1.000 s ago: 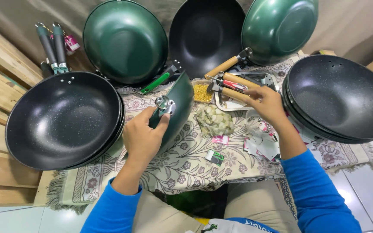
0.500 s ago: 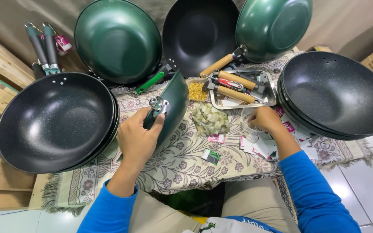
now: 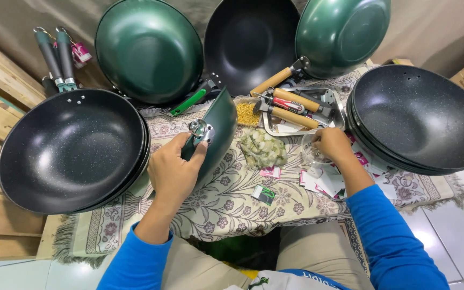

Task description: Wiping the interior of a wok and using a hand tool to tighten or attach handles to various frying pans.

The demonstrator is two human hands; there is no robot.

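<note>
My left hand (image 3: 175,169) grips a green wok (image 3: 218,131) held on edge over the patterned cloth (image 3: 221,207), fingers at its metal handle bracket (image 3: 198,129). My right hand (image 3: 333,145) rests fingers-down on a small clear plastic bag (image 3: 310,157) among loose paper tags (image 3: 320,180) to the right. Between the hands lies a clear bag of pale small parts (image 3: 261,147). Both sleeves are blue.
A stack of black woks (image 3: 71,150) sits at left, another stack (image 3: 420,115) at right. Two green woks (image 3: 149,48) (image 3: 342,32) and a black one (image 3: 251,43) lean at the back. A metal tray (image 3: 326,99) holds wooden-handled tools (image 3: 288,115). Spare handles (image 3: 55,56) stand back left.
My right hand has drawn back from the tool tray and come down onto the small clear bag by the paper tags. My left hand keeps holding the green wok on edge.
</note>
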